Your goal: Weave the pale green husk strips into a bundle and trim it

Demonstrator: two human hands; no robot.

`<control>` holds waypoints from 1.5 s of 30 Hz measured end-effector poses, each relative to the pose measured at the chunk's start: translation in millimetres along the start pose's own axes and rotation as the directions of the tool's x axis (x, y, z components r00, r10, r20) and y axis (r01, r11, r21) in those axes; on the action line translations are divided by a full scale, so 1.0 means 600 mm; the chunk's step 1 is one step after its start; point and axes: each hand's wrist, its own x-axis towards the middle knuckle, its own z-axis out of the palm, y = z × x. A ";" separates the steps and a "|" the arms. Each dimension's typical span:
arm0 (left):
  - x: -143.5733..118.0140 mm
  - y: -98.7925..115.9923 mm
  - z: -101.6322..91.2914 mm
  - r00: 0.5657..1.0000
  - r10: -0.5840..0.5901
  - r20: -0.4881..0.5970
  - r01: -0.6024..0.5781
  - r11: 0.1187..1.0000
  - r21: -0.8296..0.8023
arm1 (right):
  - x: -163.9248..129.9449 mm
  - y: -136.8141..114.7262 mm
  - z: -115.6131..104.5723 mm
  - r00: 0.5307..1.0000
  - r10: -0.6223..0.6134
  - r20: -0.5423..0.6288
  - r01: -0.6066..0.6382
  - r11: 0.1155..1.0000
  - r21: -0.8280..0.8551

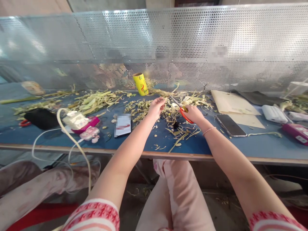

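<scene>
Right hand (194, 114) closed around the orange handles of scissors (182, 109), blades pointing up-left, left hand (156, 107) with fingers curled, pinching a pale plant strip (169, 103), above scattered trimmings (179, 133) on the blue table (134, 142)

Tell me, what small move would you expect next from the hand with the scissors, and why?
Probably closing the scissors for a snip. The right hand holds them with the blades pointing toward the left hand, which pinches something among the pale plant scraps; what exactly is too small to tell.
</scene>
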 end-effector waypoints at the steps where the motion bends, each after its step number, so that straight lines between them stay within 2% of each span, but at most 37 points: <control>1: -0.001 0.001 0.001 1.000 -0.002 -0.012 0.002 1.000 0.003 | 0.000 0.000 0.000 1.000 0.000 -0.004 0.000 1.000 0.002; 5: -0.003 0.003 0.003 0.999 0.019 -0.041 -0.017 0.999 0.030 | 0.001 0.000 0.002 1.000 -0.023 -0.017 0.024 0.999 0.029; 10: -0.004 0.003 0.004 0.999 0.047 -0.023 -0.046 0.999 0.012 | -0.002 -0.002 0.009 0.997 -0.079 -0.006 0.079 0.996 0.041; 16: 0.006 -0.004 -0.004 0.999 0.050 -0.010 -0.050 0.999 -0.011 | -0.005 -0.007 0.008 0.999 -0.034 -0.011 0.035 0.997 0.062; 22: 0.015 -0.010 -0.010 0.990 0.128 -0.063 -0.123 0.989 0.081 | -0.004 -0.010 0.007 0.999 -0.048 -0.006 0.048 0.996 0.070; 32: 0.002 -0.003 -0.003 0.994 0.075 -0.085 -0.078 0.997 -0.029 | -0.006 -0.012 0.009 0.998 -0.058 0.008 0.058 0.997 0.051; 45: 0.008 -0.005 -0.003 0.988 0.129 -0.080 -0.139 0.981 -0.138 | -0.008 -0.010 0.011 0.997 -0.073 -0.013 0.073 0.996 0.058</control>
